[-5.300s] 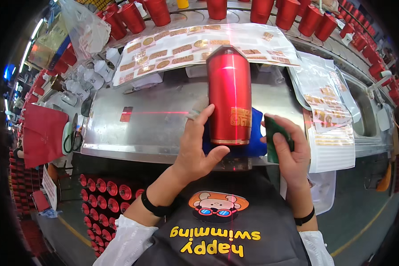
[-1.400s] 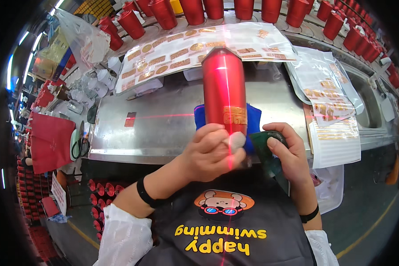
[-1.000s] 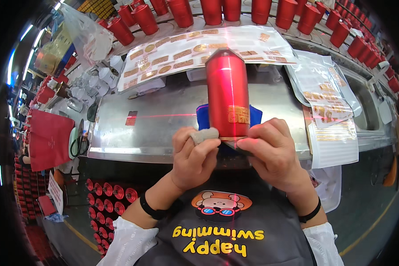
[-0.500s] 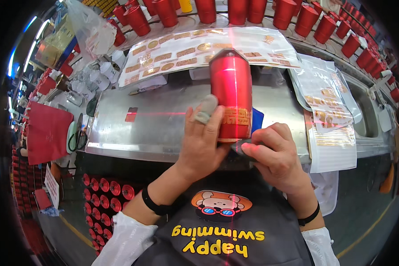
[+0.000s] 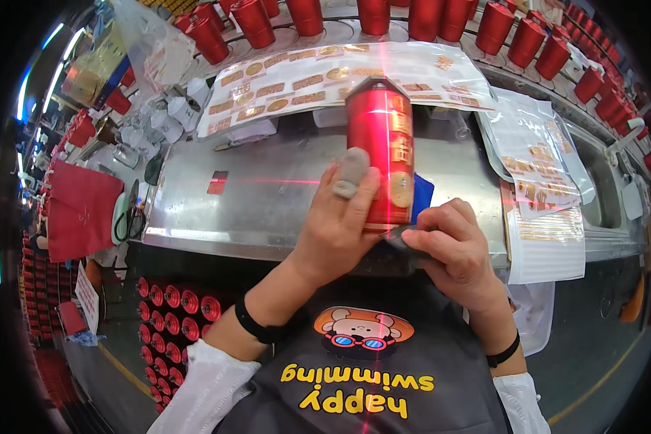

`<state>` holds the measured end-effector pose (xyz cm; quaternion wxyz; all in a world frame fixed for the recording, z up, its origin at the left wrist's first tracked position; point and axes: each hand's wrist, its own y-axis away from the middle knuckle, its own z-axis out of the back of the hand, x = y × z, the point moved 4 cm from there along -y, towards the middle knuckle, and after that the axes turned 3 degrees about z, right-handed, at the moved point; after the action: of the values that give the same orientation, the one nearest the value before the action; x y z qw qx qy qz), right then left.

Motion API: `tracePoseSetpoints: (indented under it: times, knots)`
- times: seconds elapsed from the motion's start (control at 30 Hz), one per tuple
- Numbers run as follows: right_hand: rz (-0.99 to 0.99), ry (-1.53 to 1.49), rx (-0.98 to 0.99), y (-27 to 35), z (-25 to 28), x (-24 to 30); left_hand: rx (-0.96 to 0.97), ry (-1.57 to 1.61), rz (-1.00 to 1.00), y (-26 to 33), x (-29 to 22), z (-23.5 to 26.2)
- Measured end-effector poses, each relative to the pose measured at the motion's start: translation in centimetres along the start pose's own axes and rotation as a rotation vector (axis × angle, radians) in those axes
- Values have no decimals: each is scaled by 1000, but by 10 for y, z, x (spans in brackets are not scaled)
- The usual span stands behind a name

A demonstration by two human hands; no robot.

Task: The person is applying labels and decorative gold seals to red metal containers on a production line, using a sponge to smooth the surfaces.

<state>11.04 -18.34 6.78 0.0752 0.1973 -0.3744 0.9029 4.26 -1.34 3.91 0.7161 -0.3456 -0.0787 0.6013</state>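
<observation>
My left hand [image 5: 340, 220], with grey finger covers on some fingertips, holds a shiny red metal canister [image 5: 377, 152] from its left side. The canister tilts over the near edge of the steel worktop [image 5: 260, 188], its angular end pointing away from me. Gold lettering and a round gold emblem [image 5: 403, 192] show along its right side. Close to the canister's near end, my right hand [image 5: 452, 242] is closed with thumb and forefinger pinched. What that pinch holds, if anything, is hidden. Just behind the canister's lower right side a blue object [image 5: 422, 194] peeks out.
Sheets of gold stickers [image 5: 289, 87] lie across the back, and more sticker sheets [image 5: 539, 166] at the right, beside a sink [image 5: 604, 184]. Red canisters [image 5: 372, 16] line a conveyor [image 5: 333, 35] beyond. Many red pieces [image 5: 170, 325] stand below left. Scissors [image 5: 132, 220] lie at the left edge.
The canister has turned about its length: the gold band near its base is out of sight, and gold lettering and an emblem now show. Canisters on the conveyor have shifted right.
</observation>
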Motion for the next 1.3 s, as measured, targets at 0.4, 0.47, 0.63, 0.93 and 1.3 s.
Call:
tracePoseSetpoints:
  times: [0.4,0.47,0.63,0.93,1.3]
  knots:
    - [-37,-68,0,4,1,-5,-93,110,63,11,7,-5]
    - [-43,-83,-11,6,1,-7,-75,322,211,22,18,-7]
    - [-68,-73,1,10,2,-9,12,-125,-38,-14,-16,2]
    - [-52,-123,-32,10,-1,-13,-33,30,73,4,-2,4]
    - [-32,-151,-53,15,-2,-18,-38,87,159,14,7,-1]
